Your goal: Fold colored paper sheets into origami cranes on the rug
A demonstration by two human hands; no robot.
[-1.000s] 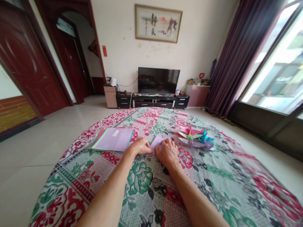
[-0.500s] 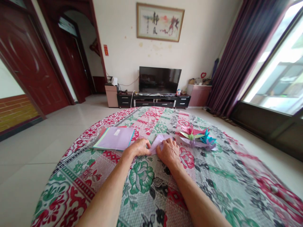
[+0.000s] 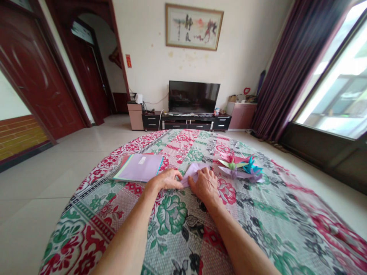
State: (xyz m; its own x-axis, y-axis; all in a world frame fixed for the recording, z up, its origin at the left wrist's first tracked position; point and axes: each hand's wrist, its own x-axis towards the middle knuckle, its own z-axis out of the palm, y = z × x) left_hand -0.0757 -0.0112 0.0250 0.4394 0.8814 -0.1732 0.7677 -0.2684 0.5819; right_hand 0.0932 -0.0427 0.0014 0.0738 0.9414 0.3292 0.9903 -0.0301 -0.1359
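Note:
A small piece of purple origami paper [image 3: 192, 169], partly folded, lies on the patterned tablecloth between my hands. At its left corner my left hand [image 3: 169, 178] has thumb and fingertips closed on the edge. My right hand [image 3: 204, 183] rests over the paper's right side with bent fingers pressing it down, hiding much of it. Off to the right sit several folded paper cranes [image 3: 231, 165] in pink, green, blue and purple. A stack of coloured paper sheets [image 3: 143, 168], purple on top, lies left of my left hand, close to its wrist.
The round table [image 3: 172, 244] wears a red, green and black floral cloth. Beyond it a television [image 3: 194, 96] stands on a low black cabinet [image 3: 183, 124]. Wooden doors [image 3: 43, 72] are at the left, a purple curtain [image 3: 282, 68] and window at the right.
Both hands stay at the purple paper with only tiny shifts of the fingers. The cranes and the paper stack have not moved.

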